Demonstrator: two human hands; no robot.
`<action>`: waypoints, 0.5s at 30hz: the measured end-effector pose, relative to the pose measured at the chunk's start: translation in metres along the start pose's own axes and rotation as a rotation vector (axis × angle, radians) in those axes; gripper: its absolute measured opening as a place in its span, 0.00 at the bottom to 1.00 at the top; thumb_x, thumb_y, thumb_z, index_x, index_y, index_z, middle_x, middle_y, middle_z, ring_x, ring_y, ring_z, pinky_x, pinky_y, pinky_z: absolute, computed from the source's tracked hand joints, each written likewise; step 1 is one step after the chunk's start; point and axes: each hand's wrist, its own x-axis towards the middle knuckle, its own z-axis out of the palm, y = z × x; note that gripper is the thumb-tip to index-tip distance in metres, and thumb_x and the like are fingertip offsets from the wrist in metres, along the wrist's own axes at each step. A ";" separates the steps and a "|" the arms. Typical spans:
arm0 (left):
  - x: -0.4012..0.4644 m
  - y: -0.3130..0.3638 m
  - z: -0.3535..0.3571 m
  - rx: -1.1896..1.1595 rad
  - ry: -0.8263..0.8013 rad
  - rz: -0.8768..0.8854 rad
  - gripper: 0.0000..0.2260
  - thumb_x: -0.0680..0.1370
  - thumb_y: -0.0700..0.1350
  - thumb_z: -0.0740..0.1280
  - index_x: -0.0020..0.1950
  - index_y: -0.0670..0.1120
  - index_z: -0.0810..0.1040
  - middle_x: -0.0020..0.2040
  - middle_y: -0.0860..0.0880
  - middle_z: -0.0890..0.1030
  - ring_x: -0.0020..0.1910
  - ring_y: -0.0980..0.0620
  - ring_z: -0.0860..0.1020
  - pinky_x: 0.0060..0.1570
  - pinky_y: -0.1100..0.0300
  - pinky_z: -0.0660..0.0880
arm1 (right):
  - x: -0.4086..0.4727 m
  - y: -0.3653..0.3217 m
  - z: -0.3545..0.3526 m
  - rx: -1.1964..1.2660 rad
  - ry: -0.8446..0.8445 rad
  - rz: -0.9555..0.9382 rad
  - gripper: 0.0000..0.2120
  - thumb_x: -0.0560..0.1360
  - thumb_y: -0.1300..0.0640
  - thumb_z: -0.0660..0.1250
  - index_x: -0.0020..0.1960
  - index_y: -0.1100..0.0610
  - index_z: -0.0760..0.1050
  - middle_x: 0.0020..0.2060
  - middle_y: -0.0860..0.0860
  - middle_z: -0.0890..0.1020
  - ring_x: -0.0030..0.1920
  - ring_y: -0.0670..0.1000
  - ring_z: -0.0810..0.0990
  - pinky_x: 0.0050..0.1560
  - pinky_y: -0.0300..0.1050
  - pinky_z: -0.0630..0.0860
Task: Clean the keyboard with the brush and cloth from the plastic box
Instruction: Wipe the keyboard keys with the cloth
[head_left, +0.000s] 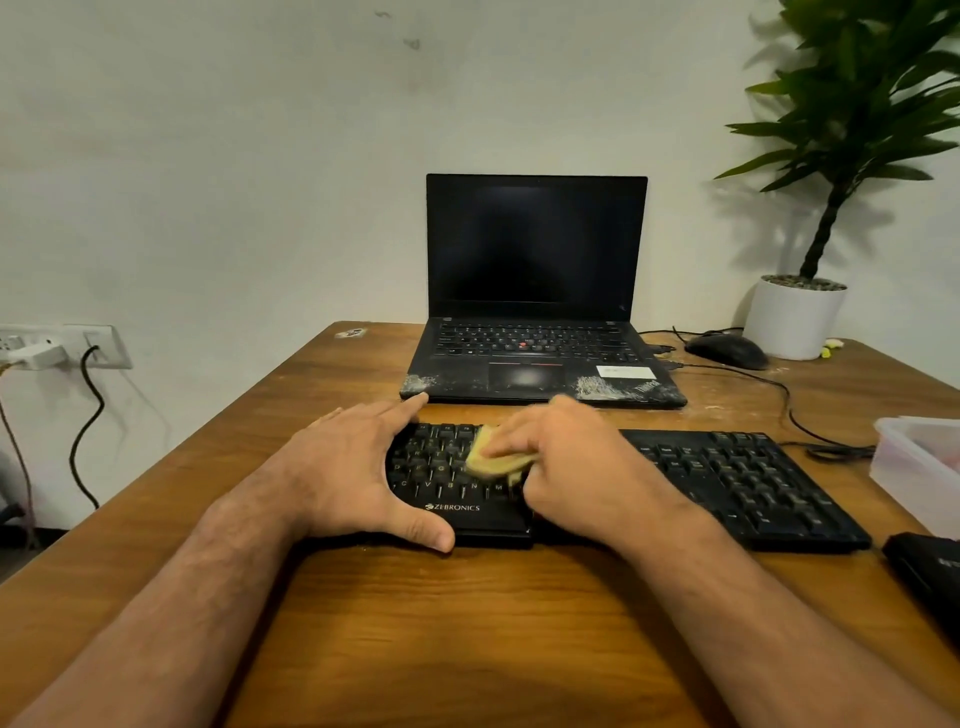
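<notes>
Both my forearms are reaching toward twelve o'clock. Left hand (358, 467) is spread, bracing the keyboard (727, 483); right hand (566, 457) is pinching the cloth (491, 460), wiping its left keys. Judging so, wiping is underway, right half remaining. "ZEBRONICS" is reading on the keyboard, "ThinkPad" on the laptop (535, 291). Box (914, 462) is sitting at three o'clock.

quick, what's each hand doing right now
Left hand: open, bracing the keyboard.
Right hand: grip closed on the yellow cloth, pressing it on the keys.

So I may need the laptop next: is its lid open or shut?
Open. The laptop has its lid raised, showing a dark screen and its keys.
</notes>
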 end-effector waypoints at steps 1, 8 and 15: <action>-0.001 0.000 0.000 -0.005 0.000 0.001 0.66 0.49 0.83 0.65 0.80 0.58 0.46 0.78 0.58 0.59 0.75 0.57 0.60 0.76 0.49 0.58 | 0.004 0.008 0.000 -0.014 0.049 0.074 0.27 0.69 0.68 0.60 0.57 0.44 0.84 0.56 0.44 0.84 0.60 0.50 0.73 0.64 0.50 0.74; 0.000 0.000 0.001 -0.003 0.013 0.007 0.66 0.48 0.84 0.63 0.80 0.57 0.48 0.79 0.57 0.59 0.75 0.56 0.60 0.76 0.50 0.56 | 0.002 0.018 -0.011 0.085 0.003 0.169 0.25 0.68 0.66 0.61 0.55 0.44 0.85 0.54 0.44 0.85 0.56 0.46 0.79 0.61 0.46 0.78; 0.002 -0.002 0.003 0.011 0.030 0.006 0.68 0.47 0.85 0.61 0.81 0.55 0.49 0.79 0.56 0.59 0.76 0.56 0.59 0.76 0.49 0.56 | -0.017 -0.006 -0.009 0.320 -0.112 -0.129 0.25 0.64 0.70 0.60 0.47 0.46 0.87 0.49 0.40 0.85 0.55 0.36 0.78 0.57 0.35 0.77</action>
